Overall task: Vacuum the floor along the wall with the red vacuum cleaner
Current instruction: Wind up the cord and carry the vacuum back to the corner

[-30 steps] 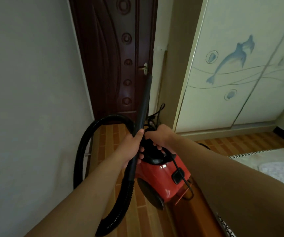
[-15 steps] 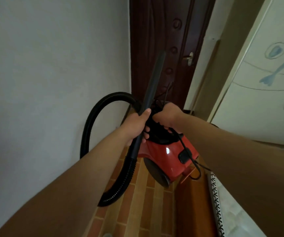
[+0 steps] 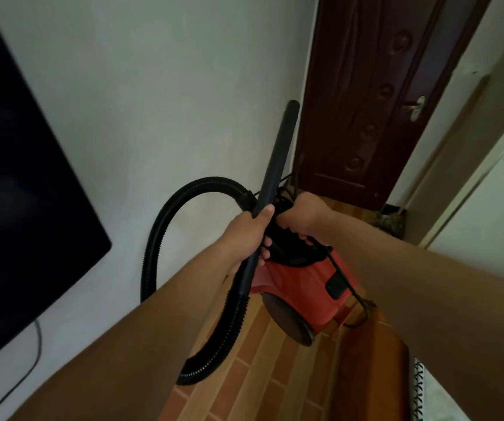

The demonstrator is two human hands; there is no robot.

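Note:
The red vacuum cleaner (image 3: 299,290) hangs above the tiled floor (image 3: 262,369), carried close to the white wall (image 3: 153,117). My right hand (image 3: 300,215) is closed around the black handle on top of it. My left hand (image 3: 252,235) grips the black wand (image 3: 276,159), which points up and away, its open end in the air. The ribbed black hose (image 3: 165,226) loops from the wand round to the left and back to the body. A black power cord (image 3: 347,284) trails down the cleaner's right side.
A large dark screen (image 3: 17,192) hangs on the wall at left with a cable (image 3: 33,354) below it. A dark brown door (image 3: 375,95) stands ahead. A cream wardrobe (image 3: 493,189) is at right. Wooden furniture (image 3: 372,369) and patterned bedding (image 3: 419,390) are at lower right.
My view has swung left, so the screen has come into sight and the wardrobe has slid to the right edge. Both hands keep the same grips on wand and handle.

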